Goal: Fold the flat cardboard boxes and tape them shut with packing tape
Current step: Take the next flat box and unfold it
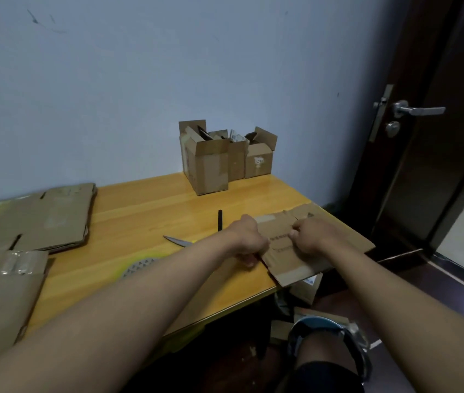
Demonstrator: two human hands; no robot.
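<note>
A flat box (314,245) is lain at the table's (151,211) near right corner, overhanging the edge. It is gripped by the left hand (249,239) at its left edge and pinched by the right hand (311,236) mid-panel, fingers curled. If pulled unevenly, it could be torn or slid off the edge.

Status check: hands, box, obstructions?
Left hand and right hand grip flat cardboard box at table corner. Scissors lie left, clear.

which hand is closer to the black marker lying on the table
Left. The left hand grips the flat cardboard box's left edge, just right of the black marker. The right hand grips the box farther right.
</note>
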